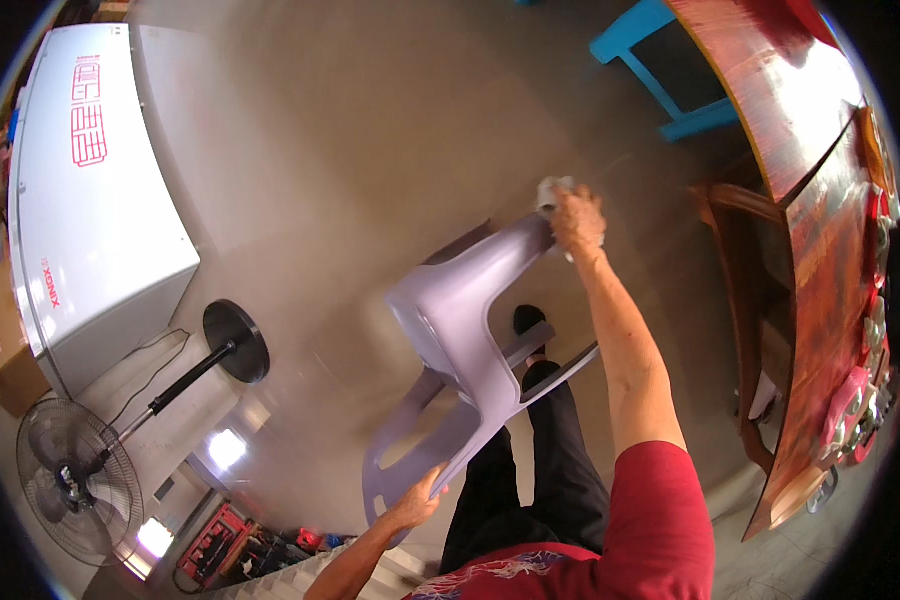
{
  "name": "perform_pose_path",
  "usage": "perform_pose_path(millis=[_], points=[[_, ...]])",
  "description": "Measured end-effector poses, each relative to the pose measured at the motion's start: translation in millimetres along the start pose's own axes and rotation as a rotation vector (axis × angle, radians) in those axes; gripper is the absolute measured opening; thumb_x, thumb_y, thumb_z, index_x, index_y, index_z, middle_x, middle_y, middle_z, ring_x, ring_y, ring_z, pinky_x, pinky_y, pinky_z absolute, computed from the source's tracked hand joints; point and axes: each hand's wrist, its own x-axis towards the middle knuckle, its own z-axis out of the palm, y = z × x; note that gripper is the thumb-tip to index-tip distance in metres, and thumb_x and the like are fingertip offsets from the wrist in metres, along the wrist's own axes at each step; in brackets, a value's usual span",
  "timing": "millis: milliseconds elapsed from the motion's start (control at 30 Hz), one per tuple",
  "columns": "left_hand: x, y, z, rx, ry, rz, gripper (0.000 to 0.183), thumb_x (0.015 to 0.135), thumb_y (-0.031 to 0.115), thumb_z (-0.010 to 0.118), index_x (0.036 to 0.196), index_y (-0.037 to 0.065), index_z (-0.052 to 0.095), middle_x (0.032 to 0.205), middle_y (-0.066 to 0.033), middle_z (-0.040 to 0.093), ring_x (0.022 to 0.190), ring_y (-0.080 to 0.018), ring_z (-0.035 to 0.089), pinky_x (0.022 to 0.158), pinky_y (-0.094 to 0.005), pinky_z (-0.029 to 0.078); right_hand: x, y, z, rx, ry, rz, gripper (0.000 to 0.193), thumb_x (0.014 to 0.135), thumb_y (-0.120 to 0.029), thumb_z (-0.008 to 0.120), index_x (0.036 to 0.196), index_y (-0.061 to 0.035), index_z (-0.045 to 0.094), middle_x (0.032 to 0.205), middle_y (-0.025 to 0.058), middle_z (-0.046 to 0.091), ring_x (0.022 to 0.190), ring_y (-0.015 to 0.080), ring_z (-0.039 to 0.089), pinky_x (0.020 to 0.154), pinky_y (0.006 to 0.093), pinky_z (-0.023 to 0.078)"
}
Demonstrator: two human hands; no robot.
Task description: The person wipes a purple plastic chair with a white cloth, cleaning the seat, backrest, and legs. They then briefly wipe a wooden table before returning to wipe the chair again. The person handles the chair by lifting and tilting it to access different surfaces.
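A light purple plastic chair (462,325) is held tilted in front of my legs, its legs pointing away and to the right. My left hand (417,502) grips the edge of its backrest, close to my body. At the far end of one chair leg, my right hand (578,222) is closed around a crumpled white cloth (550,192) that is against the leg. My right arm is stretched out, and that hand is slightly blurred. Part of the cloth is hidden under the fingers.
To the left are a white chest freezer (105,190), a black standing fan (78,480) with its cord and a cardboard box (8,345). A wooden table (830,300) with a wooden chair (745,205) stands right, near a blue stool (635,30). Red tools (215,545) lie lower left.
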Motion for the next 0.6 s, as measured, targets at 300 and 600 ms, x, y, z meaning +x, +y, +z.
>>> perform_pose_path(millis=[300,600], points=[[-2,-22,0,0.197,0.13,0.204,0.07,0.075,-0.007,0.046,0.141,0.005,0.027,0.127,-0.025,0.048,0.116,-0.0388,0.049,0.097,-0.042,0.039,-24,-19,5,0.022,-0.148,0.075,0.028,0.082,-0.024,0.054,0.106,-0.0295,0.067,0.118,0.004,0.055,0.114,0.0327,0.047,0.088,0.0497,0.049],[-2,1,-13,0.124,0.035,0.179,0.072,0.074,-0.006,0.046,0.141,0.01,0.027,0.11,-0.0224,0.055,0.103,-0.0345,0.054,0.092,-0.0422,0.041,-113,-108,-22,0.238,-0.2,-0.262,0.028,0.076,-0.02,0.057,0.102,-0.0238,0.068,0.109,0.0058,0.054,0.106,0.0363,0.047,0.083,0.0489,0.05]])
